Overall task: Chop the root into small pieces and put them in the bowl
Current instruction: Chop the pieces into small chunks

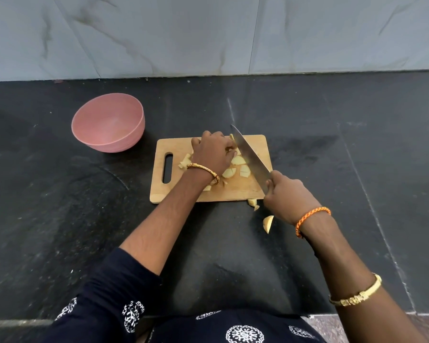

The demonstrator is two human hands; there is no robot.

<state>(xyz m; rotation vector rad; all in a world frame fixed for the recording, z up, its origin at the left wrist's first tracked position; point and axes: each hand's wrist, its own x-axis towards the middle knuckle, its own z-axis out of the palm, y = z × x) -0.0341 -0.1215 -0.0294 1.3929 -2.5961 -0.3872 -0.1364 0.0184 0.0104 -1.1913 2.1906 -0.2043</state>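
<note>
Pale yellow root pieces [238, 160] lie on a wooden cutting board [256, 147]. My left hand [212, 151] is curled over a piece of the root near the board's far side and holds it down. My right hand [286, 194] grips the handle of a large knife [250, 157], whose blade slants across the board right beside my left fingers. More cut chunks [185, 162] lie left of my left hand. A pink bowl [108, 122] stands to the left of the board; nothing shows inside it.
Three pieces have fallen off the board onto the black stone counter: two small ones [253, 203] at the board's near edge and a larger wedge [268, 223] closer to me. A grey marble wall [208, 33] backs the counter.
</note>
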